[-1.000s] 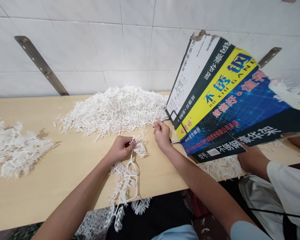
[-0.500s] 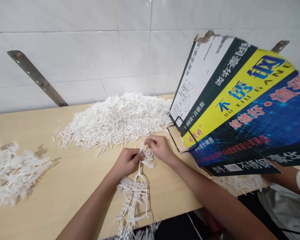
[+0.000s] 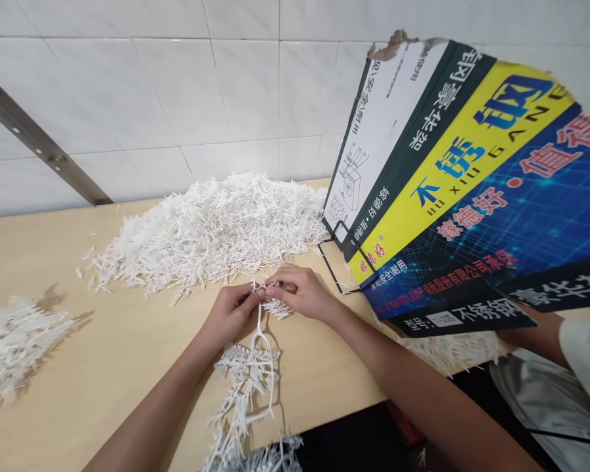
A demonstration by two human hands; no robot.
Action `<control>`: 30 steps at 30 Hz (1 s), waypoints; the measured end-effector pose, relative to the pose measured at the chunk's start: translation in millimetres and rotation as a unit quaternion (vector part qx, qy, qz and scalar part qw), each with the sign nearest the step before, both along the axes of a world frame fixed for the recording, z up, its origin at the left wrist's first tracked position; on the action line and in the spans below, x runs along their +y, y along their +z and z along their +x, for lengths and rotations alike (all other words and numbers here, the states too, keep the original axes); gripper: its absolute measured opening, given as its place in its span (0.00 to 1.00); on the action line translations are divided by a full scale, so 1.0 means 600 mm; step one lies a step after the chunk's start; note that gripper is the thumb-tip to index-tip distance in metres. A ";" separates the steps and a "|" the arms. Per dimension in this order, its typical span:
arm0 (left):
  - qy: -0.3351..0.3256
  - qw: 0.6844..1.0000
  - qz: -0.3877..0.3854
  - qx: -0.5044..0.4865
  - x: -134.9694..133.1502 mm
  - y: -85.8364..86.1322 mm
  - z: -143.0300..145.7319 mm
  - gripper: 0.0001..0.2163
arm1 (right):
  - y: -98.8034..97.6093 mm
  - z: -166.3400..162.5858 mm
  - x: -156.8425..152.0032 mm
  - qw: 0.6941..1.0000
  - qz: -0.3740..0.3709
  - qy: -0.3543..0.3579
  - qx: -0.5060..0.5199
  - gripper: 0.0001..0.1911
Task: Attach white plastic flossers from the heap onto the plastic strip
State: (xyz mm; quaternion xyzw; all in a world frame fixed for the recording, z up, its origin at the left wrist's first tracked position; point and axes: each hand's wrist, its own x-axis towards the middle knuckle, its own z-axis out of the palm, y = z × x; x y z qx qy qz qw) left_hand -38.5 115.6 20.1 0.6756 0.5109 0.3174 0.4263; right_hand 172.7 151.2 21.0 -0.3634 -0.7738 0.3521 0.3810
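Note:
My left hand (image 3: 230,313) is closed, with thumb and finger pinching the top of a white cord (image 3: 259,322). Right beside it, my right hand (image 3: 302,292) has its fingertips pinched on the white slivers at the same spot, nearly touching the left fingertips. A small tuft of white slivers (image 3: 278,309) shows beneath the right fingers. From the pinch the cord hangs toward me, forked and looped, carrying clusters of thin white slivers (image 3: 250,367) down over the table's near edge. Just beyond both hands lies a large heap of loose white slivers (image 3: 216,229).
A smaller white heap (image 3: 14,354) lies at the left. To the right, a large printed cardboard panel (image 3: 467,177) stands in a black wire stand (image 3: 335,272). Behind it show another person's arm (image 3: 538,334) and more white slivers (image 3: 455,351). A metal bracket (image 3: 44,144) is on the tiled wall.
My right hand has come in against my left, and its fingers now meet the left fingertips at the cord's top. The whole view has shifted, so things appear further left.

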 end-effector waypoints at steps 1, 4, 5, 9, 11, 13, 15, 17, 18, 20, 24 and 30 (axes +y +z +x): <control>-0.007 1.000 0.003 0.007 0.000 -0.001 -0.001 0.21 | -0.006 0.001 0.003 1.000 -0.013 -0.018 0.001 0.10; -0.056 0.998 0.019 0.036 -0.001 0.000 -0.006 0.20 | -0.022 0.004 0.017 0.987 -0.054 -0.142 0.044 0.15; -0.070 0.996 0.024 0.042 -0.001 0.000 -0.008 0.20 | -0.026 0.004 0.021 0.979 -0.061 -0.185 0.062 0.16; -0.051 0.998 0.009 0.026 0.000 -0.001 -0.010 0.21 | -0.019 0.002 0.021 0.976 -0.036 -0.202 0.067 0.12; -0.028 1.000 -0.004 0.005 0.001 -0.002 -0.010 0.22 | -0.008 -0.001 0.014 0.988 -0.013 -0.143 0.052 0.12; -0.015 1.000 -0.008 -0.013 0.001 -0.004 -0.010 0.22 | 0.001 -0.002 0.006 0.997 -0.009 -0.071 0.037 0.19; 0.000 1.000 0.001 -0.017 0.000 -0.005 -0.009 0.22 | 0.006 -0.003 0.000 1.000 -0.012 -0.004 0.002 0.16; 0.005 1.000 0.015 -0.010 -0.002 -0.003 -0.007 0.22 | 0.004 -0.004 -0.003 1.000 -0.019 0.011 -0.016 0.12; 0.000 1.000 0.022 -0.002 -0.003 -0.001 -0.005 0.21 | 0.001 -0.004 -0.003 1.000 -0.024 -0.006 -0.011 0.15; -0.022 0.999 0.030 0.012 -0.005 0.004 -0.003 0.20 | -0.007 -0.004 -0.002 0.998 -0.038 -0.057 0.012 0.20; -0.046 0.998 0.033 0.008 -0.009 0.010 -0.007 0.18 | -0.024 0.008 0.014 0.976 -0.061 -0.188 0.087 0.24; 0.020 0.997 0.021 -0.073 -0.014 0.000 -0.013 0.17 | -0.009 0.007 0.015 0.978 -0.008 -0.189 0.091 0.15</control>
